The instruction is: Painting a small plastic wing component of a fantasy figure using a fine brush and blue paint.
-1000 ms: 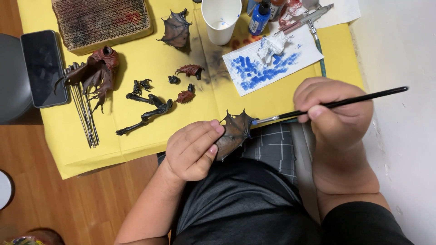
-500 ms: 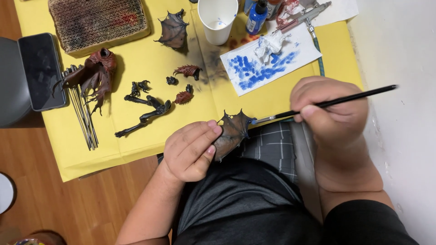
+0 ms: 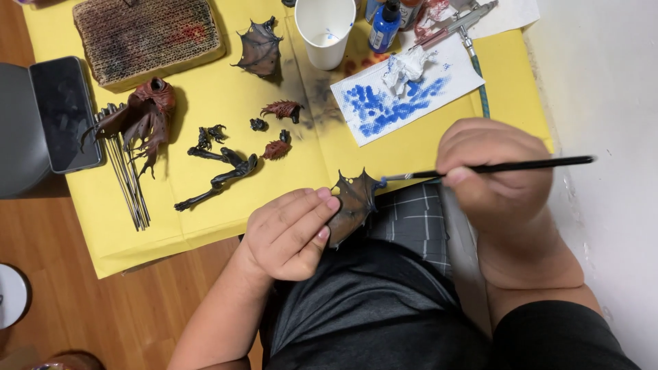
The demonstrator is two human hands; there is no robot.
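A: Two hands in use. State the grip of each

B: Left hand: fingers curled together, pinching a dark wing part at its lower edge, with the wing projecting past the fingertips toward the right hand. Right hand: fingers closed on a thin black paintbrush, handle running out past the knuckles; the bristle end touches the wing's upper edge

A: Location of the wing?

B: Between both hands, above the lap, just at the near edge of the yellow paper sheet

A: Items beyond the hands?

B: Beyond the left hand: small dark figure limbs and a second wing. Beyond the right hand: a white paper with blue paint smears, a white cup and a blue paint bottle
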